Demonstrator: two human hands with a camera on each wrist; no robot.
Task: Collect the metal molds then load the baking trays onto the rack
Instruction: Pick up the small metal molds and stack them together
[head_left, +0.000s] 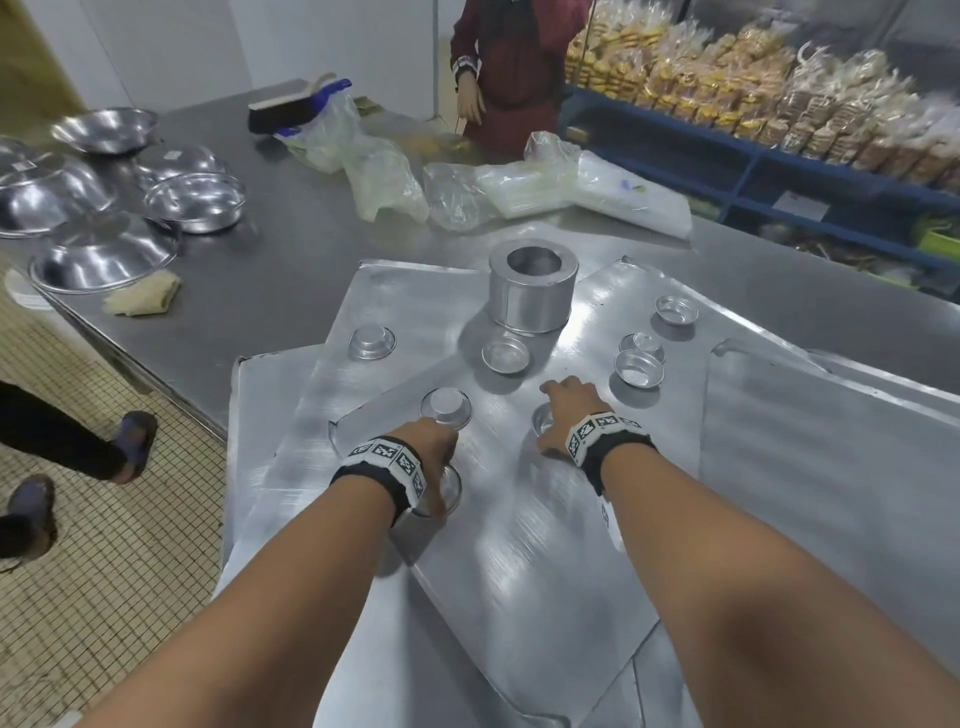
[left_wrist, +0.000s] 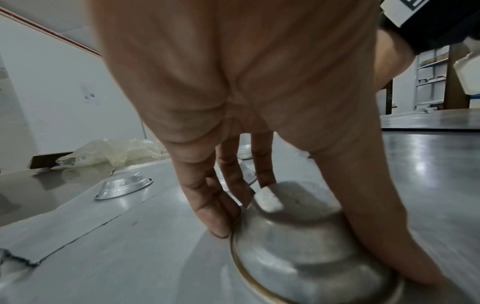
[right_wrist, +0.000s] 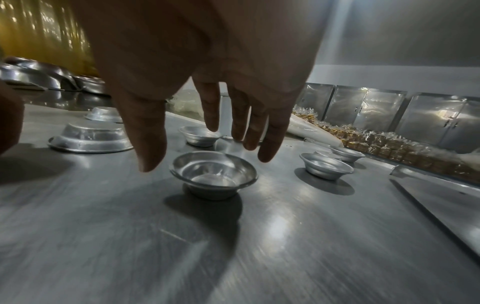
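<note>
Left hand (head_left: 434, 441) down on an inverted metal mold (left_wrist: 306, 242), fingers (left_wrist: 207, 209) and thumb curled round its rim, mold sitting on the top baking tray (head_left: 519, 545), near side of the metal cylinder (head_left: 532, 291). Right hand (head_left: 563, 410) just above an upright mold (right_wrist: 214, 174), fingers (right_wrist: 270, 133) spread and relaxed, holding nothing, not touching it; that mold also near side of the cylinder. Second inverted mold (head_left: 445, 408) just beyond the left hand. Upright mold (head_left: 505, 354) right in front of the cylinder, inverted one (head_left: 371, 341) left of it, three more (head_left: 640, 368) to its right. Trays overlapping, skewed, on the steel worktop (head_left: 270, 270). Far left of the cylinder: large metal pans (head_left: 104, 254), folded cloth (head_left: 141, 296). Behind the cylinder: plastic bags (head_left: 467, 192), another person (head_left: 514, 62). Far right: packed biscuits on blue shelf (head_left: 779, 156).
</note>
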